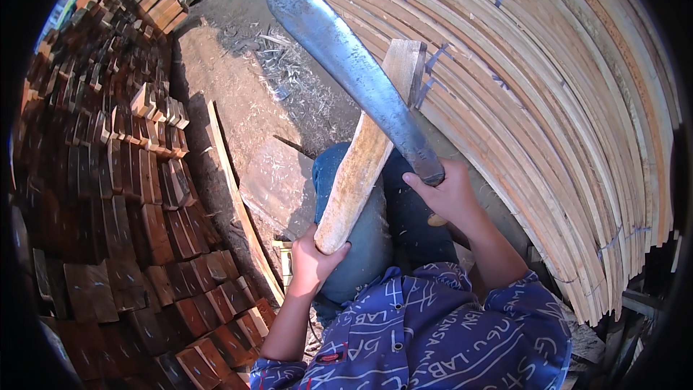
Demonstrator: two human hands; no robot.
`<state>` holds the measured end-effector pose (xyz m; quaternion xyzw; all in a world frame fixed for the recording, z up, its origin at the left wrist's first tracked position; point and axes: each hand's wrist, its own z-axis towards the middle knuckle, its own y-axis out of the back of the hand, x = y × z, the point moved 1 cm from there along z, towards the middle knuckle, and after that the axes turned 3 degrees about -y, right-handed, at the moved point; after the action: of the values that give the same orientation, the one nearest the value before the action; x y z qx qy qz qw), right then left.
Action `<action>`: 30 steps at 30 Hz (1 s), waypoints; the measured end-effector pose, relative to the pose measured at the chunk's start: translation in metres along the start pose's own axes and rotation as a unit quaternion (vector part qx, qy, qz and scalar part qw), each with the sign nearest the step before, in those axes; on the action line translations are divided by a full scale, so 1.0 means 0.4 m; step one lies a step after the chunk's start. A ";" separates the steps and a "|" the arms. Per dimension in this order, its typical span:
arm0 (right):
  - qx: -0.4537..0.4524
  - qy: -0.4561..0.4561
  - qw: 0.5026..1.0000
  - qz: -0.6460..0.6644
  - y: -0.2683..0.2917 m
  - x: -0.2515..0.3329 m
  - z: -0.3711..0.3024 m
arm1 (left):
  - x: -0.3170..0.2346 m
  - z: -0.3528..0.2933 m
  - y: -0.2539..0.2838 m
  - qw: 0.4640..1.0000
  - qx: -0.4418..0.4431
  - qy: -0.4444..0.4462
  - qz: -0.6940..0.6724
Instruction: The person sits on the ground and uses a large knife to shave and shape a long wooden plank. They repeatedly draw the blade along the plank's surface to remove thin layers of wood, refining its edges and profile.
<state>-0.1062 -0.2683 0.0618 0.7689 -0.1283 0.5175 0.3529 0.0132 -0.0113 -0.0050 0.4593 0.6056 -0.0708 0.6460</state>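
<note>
My right hand (449, 191) is closed round the handle end of a machete (346, 58). Its long, broad grey blade slants up and to the left, with spots and scratches on the metal. Under the blade, a rough piece of wood (354, 173) runs from my lap toward the far right; the blade crosses in front of its upper part. My left hand (315, 260) is wrapped round the near, rounded end of this wood. Whether the blade touches the wood, I cannot tell. Most of the machete's handle is hidden in my right fist.
Long curved-looking wooden strips (548, 101), tied in bundles, fill the right side. Stacked reddish-brown wood blocks (137, 195) rise along the left. A thin wooden strip (234, 195) and a flat slab (278, 180) lie on the ground, with wood shavings (296, 65) scattered beyond.
</note>
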 end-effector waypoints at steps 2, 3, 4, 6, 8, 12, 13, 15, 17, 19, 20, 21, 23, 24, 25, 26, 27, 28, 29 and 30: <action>0.002 0.021 0.998 -0.063 -0.011 -0.030 0.005 | 0.014 0.003 -0.006 1.000 0.003 0.003 0.008; 0.003 0.032 0.995 -0.094 -0.011 -0.041 0.010 | 0.015 0.006 -0.007 1.000 0.003 0.004 0.013; 0.010 0.017 0.996 -0.092 -0.001 -0.048 0.013 | 0.011 0.008 -0.005 1.000 0.000 -0.009 0.018; 0.029 -0.023 0.995 -0.091 0.013 -0.048 0.009 | 0.004 -0.001 -0.002 0.999 -0.002 -0.026 0.027; 0.023 -0.030 0.997 -0.071 0.039 -0.014 0.016 | 0.010 0.003 -0.002 1.000 -0.002 -0.015 0.001; -0.005 -0.048 0.999 -0.005 0.048 -0.014 0.031 | 0.020 0.002 -0.002 1.000 0.004 0.007 0.022; 0.006 -0.023 0.999 -0.030 0.037 -0.031 0.023 | 0.019 -0.003 -0.004 1.000 0.004 0.008 0.024; 0.025 0.038 0.996 -0.074 0.003 -0.072 0.007 | 0.013 0.005 -0.001 0.999 -0.002 0.004 0.034; 0.042 -0.005 0.991 -0.125 0.009 -0.061 0.001 | 0.009 0.005 0.006 0.999 -0.002 -0.010 0.047; 0.059 -0.063 0.992 -0.095 0.025 -0.027 -0.009 | 0.016 -0.004 0.006 0.999 0.003 -0.005 0.031; 0.033 -0.037 0.997 -0.064 0.034 -0.028 -0.001 | 0.017 0.004 0.003 1.000 0.003 0.001 0.013; 0.008 -0.012 0.999 -0.034 0.045 -0.030 0.009 | 0.017 0.008 -0.001 1.000 0.002 0.006 -0.005; -0.014 -0.008 1.000 0.002 0.053 -0.032 0.014 | 0.013 0.007 -0.004 1.000 0.002 0.004 -0.009; -0.011 -0.030 0.999 0.008 0.052 -0.033 0.012 | 0.011 0.006 -0.003 1.000 0.002 0.004 -0.012; -0.007 -0.052 0.999 0.013 0.050 -0.036 0.009 | 0.009 0.006 -0.004 1.000 0.004 0.011 -0.006; 0.030 -0.045 0.998 -0.044 0.039 -0.044 -0.001 | 0.007 0.007 -0.001 1.000 0.003 0.019 0.004; 0.064 -0.036 0.992 -0.103 0.032 -0.057 -0.016 | 0.002 0.013 -0.001 1.000 0.001 0.024 0.011; 0.097 -0.026 0.982 -0.163 0.029 -0.062 -0.024 | 0.000 0.014 0.002 1.000 -0.001 0.009 0.020; 0.094 -0.041 0.984 -0.148 0.031 -0.059 -0.032 | 0.004 -0.002 0.003 1.000 0.000 -0.001 0.028; 0.091 -0.057 0.985 -0.133 0.034 -0.050 -0.041 | 0.006 -0.013 0.003 0.999 0.001 -0.011 0.035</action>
<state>-0.1341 -0.2704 0.0530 0.8362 0.0030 0.4309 0.3392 0.0107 -0.0059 -0.0058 0.4799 0.5819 -0.0543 0.6543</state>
